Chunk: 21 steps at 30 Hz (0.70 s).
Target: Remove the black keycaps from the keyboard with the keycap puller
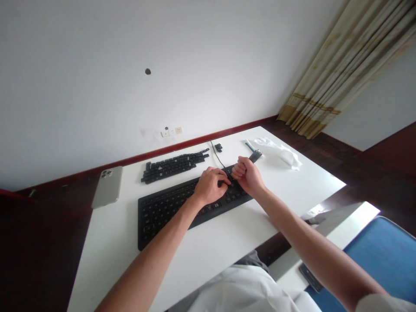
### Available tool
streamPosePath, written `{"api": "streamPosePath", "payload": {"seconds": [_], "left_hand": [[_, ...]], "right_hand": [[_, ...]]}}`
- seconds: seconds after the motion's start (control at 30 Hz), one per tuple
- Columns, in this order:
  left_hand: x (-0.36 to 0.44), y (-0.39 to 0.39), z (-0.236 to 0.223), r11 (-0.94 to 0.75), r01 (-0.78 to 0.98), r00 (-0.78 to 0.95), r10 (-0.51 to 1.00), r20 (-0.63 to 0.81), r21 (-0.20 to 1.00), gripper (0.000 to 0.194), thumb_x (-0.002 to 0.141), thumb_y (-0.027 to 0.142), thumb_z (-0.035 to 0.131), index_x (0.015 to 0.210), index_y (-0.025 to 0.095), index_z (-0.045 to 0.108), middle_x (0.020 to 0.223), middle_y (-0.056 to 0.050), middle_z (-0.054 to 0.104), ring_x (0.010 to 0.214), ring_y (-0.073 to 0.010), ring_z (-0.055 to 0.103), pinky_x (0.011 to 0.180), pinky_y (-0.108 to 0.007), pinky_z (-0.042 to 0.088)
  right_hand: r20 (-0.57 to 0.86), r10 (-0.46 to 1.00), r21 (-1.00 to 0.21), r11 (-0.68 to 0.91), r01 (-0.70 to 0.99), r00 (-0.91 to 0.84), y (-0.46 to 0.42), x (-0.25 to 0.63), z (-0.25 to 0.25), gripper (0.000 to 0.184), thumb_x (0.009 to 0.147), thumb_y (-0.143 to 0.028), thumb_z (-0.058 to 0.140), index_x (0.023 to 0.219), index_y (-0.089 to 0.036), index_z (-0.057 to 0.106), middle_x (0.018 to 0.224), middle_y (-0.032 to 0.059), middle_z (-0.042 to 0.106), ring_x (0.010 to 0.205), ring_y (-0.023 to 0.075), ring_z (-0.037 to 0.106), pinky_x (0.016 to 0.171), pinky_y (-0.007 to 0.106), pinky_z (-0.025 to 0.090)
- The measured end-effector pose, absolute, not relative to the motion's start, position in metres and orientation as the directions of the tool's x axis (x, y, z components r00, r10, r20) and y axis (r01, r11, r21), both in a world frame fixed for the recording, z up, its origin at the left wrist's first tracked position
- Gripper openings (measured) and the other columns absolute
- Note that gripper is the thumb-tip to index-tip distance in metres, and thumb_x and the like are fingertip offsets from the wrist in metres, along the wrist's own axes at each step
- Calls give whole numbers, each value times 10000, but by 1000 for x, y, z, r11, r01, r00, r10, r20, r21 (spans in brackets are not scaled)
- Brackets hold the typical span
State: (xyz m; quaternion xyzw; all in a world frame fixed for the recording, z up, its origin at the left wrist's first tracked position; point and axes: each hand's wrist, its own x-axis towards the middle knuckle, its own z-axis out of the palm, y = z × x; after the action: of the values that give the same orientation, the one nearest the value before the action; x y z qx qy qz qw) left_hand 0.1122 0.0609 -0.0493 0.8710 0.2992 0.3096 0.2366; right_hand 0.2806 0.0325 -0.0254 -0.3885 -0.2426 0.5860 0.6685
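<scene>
A long black keyboard lies at a slant across the white table, many of its keycaps off. My left hand rests over the right half of the keyboard, fingers bent and fingertips close together on it; anything between them is too small to make out. Just to its right, my right hand is curled into a fist above the keyboard's right end. What this fist holds, if anything, is hidden. Beyond it sits a dark object with a silvery end; I cannot tell whether the hand touches it.
Loose black keycaps lie in rows behind the keyboard, with a small group by the cable. A phone lies at the left edge. Crumpled white tissue is at right. A blue seat stands beside the table.
</scene>
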Motion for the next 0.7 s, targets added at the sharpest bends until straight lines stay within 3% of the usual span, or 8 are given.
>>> {"api": "streamPosePath", "payload": {"seconds": [0.43,0.7], "left_hand": [[111,62,-45,-691,370,656,668,351,621,246,805,103,647,875,266,818,1119,3,757,1174,-258,597,1097,-416,493],[109,66,-48,-687,353,685,652,325,635,274,802,112,621,912,276,812,1148,5,746,1204,-263,591,1140,-441,462]], "right_hand": [[-147,899,-853,96,-514,412,30,267,-31,480,824,-347,773,576,-227,379,558,-65,300,521,95,317,448,266,289],[-54,872,-899,170,-404,487,21,258,-36,479,844,-389,753,549,-220,416,541,-50,352,521,102,354,474,281,334]]}}
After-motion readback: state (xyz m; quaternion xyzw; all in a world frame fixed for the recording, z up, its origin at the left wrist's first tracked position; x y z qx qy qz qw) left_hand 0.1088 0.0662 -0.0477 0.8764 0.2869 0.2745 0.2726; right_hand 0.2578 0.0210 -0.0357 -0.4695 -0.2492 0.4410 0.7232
